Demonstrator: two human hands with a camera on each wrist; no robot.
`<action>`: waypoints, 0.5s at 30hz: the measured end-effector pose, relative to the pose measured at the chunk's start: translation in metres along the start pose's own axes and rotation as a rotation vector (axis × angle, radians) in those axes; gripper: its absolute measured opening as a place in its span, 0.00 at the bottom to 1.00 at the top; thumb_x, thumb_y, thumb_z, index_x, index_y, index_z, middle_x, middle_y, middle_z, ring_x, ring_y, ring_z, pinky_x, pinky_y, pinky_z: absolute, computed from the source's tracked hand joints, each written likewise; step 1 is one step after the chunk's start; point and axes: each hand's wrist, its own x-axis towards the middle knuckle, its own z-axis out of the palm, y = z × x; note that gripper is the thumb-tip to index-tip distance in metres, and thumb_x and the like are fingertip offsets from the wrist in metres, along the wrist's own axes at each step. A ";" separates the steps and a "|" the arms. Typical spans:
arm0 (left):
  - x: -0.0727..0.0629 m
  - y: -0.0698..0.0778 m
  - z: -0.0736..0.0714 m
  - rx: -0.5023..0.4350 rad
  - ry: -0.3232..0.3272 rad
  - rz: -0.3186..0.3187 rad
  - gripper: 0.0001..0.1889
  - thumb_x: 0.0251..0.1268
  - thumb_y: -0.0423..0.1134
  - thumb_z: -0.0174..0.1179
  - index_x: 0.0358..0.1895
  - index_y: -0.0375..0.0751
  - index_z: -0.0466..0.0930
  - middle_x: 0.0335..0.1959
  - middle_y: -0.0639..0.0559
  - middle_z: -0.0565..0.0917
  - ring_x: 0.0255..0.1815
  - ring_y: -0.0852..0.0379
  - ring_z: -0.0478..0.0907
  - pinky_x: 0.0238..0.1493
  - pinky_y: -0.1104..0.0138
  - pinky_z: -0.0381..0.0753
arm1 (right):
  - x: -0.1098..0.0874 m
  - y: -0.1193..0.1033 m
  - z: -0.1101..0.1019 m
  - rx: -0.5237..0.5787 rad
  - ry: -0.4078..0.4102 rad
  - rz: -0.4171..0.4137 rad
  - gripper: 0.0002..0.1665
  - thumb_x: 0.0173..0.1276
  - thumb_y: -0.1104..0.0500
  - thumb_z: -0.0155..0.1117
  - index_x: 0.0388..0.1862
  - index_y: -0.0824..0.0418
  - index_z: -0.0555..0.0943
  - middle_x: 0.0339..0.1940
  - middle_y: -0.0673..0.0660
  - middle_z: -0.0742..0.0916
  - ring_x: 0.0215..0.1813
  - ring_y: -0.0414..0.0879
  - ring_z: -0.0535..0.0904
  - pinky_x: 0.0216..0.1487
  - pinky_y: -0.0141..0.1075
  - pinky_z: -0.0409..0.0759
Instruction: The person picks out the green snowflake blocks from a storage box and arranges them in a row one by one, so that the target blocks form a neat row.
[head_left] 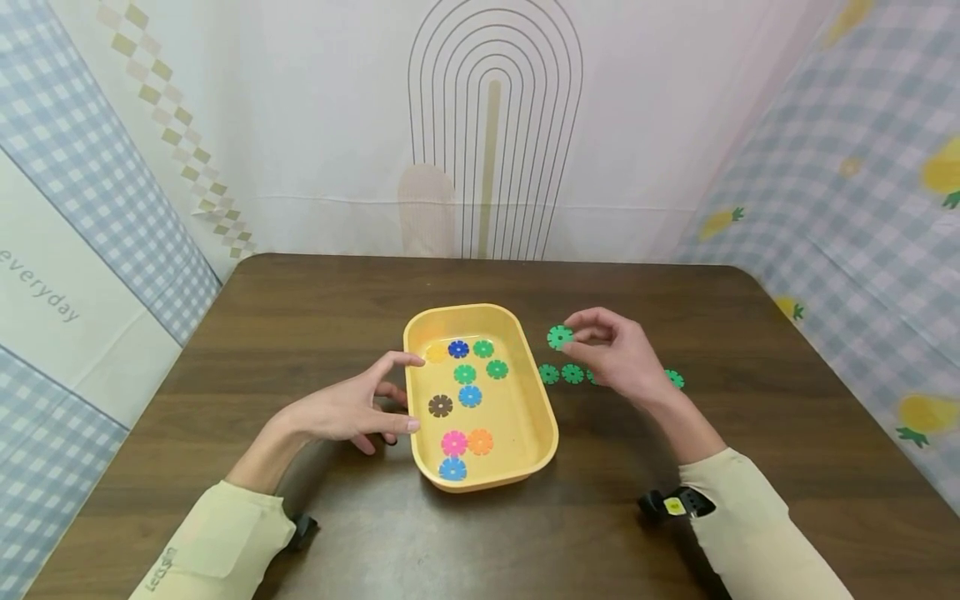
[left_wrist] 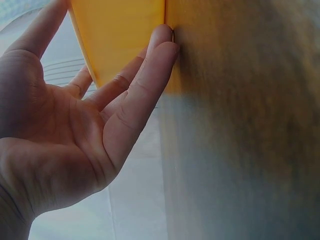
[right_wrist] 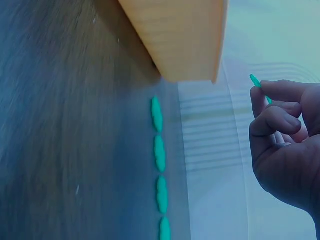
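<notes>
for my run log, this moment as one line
right hand: pinches green disc | left hand: touches tray | more green discs: on table

Behind the brown wood-grain table [head_left: 480, 542] hangs white arch-printed cloth [head_left: 322, 125], with blue-checked cloth [head_left: 862, 217] on 2 sides.

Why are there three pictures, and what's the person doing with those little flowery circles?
There's no robot here, just a person. The big picture comes from a camera on their head; the other two come from one on each wrist. On the brown wood-look table stands a yellow rounded rectangular tray, with colourful flat notched discs inside. The left hand holds its side. The right hand pinches a green flat notched disc above the table, near more green discs lying in a row.
</notes>
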 end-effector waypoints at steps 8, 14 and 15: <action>0.000 0.000 0.000 -0.002 0.002 -0.003 0.44 0.70 0.50 0.72 0.79 0.61 0.50 0.65 0.35 0.76 0.40 0.47 0.85 0.39 0.54 0.89 | -0.006 0.011 -0.018 0.004 0.036 0.001 0.21 0.74 0.57 0.72 0.61 0.61 0.78 0.39 0.49 0.85 0.20 0.38 0.65 0.21 0.31 0.67; 0.000 0.000 0.000 -0.003 0.001 0.003 0.44 0.70 0.51 0.72 0.79 0.62 0.50 0.65 0.35 0.76 0.41 0.47 0.85 0.38 0.55 0.88 | -0.009 0.020 -0.029 0.008 0.056 -0.010 0.20 0.76 0.58 0.70 0.62 0.61 0.77 0.38 0.46 0.85 0.19 0.38 0.63 0.21 0.32 0.67; 0.001 0.000 0.000 -0.003 0.000 0.002 0.44 0.70 0.51 0.72 0.79 0.62 0.50 0.66 0.35 0.76 0.41 0.47 0.85 0.38 0.55 0.88 | -0.010 0.021 -0.031 0.009 0.059 -0.013 0.20 0.76 0.58 0.70 0.62 0.61 0.77 0.37 0.45 0.85 0.18 0.38 0.63 0.21 0.32 0.66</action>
